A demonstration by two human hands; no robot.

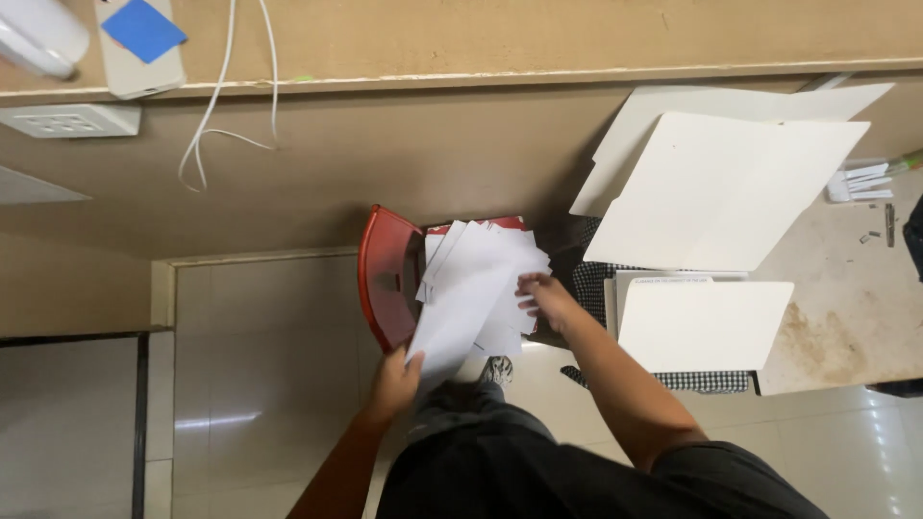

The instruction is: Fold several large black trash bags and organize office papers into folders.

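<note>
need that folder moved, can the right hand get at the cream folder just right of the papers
Probably yes. The right hand rests on the white papers, and the cream folder lies close beside that forearm with its top bare. Nothing stands between them, though the hand would have to let go of the papers.

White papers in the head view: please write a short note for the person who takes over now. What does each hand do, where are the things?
Left hand: grips the lower edge of the white papers.
Right hand: fingers rest on the sheets' right side.
The papers lie fanned over the red chair.
Cream folders lie to the right, untouched.
Done: sheets gathered loosely. Left: they are uneven, not squared.
</note>
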